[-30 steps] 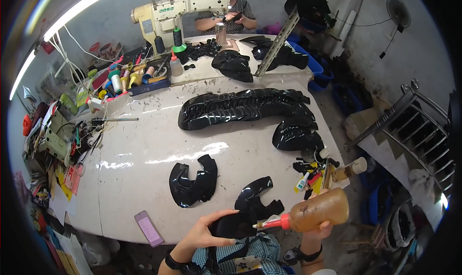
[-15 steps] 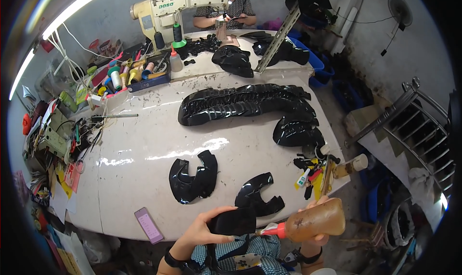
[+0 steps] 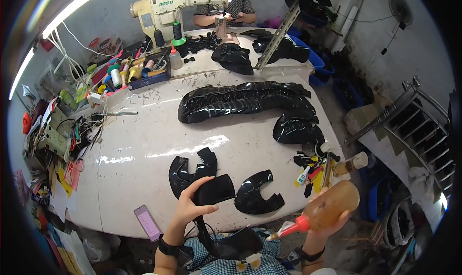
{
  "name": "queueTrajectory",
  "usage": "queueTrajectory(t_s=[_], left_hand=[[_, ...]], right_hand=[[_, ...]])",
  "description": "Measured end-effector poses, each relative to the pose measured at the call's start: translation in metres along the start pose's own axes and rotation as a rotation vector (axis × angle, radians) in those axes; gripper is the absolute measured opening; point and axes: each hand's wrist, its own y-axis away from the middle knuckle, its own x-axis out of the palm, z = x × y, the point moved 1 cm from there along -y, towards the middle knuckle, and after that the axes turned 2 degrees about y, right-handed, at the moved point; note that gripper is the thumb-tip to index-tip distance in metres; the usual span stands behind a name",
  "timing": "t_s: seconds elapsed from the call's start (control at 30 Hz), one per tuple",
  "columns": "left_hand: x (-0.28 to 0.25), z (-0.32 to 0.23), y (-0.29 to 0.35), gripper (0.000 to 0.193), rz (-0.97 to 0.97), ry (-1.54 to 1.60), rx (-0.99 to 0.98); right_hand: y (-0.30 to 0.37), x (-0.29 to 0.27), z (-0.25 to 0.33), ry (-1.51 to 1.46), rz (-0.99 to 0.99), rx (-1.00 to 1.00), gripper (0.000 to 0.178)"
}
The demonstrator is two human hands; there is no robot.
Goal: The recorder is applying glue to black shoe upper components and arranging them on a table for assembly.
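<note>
Head view: left hand (image 3: 191, 205) pinches black panel (image 3: 215, 190); right hand (image 3: 331, 227) wraps amber bottle (image 3: 333, 204), red nozzle (image 3: 291, 226) slanted down, presumably for easy flow

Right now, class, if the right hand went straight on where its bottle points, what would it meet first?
The bottle in the right hand would likely touch the lower black piece first, tip leading; how far apart they are in depth is unclear.

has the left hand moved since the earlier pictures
Yes: judged against the phone, the left hand has shifted leftward and farther up the picture.
</note>
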Motion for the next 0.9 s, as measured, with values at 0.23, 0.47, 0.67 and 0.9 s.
queueTrajectory(t_s=[0.23, 0.47, 0.67, 0.9], left_hand=[[0.0, -0.004, -0.002, 0.063, -0.006, -0.039, -0.001], [0.001, -0.006, -0.001, 0.063, 0.0, -0.056, -0.025], [0.001, -0.004, -0.001, 0.063, 0.007, -0.05, -0.023], [-0.001, -0.001, -0.003, 0.063, -0.007, -0.032, -0.024]], right_hand=[[0.009, 0.02, -0.008, 0.233, -0.036, 0.066, 0.074], [0.013, 0.001, -0.015, 0.384, 0.1, 0.158, 0.074], [0.01, 0.0, -0.017, 0.403, 0.19, 0.11, 0.075], [0.007, 0.013, -0.013, 0.304, 0.14, 0.087, 0.074]])
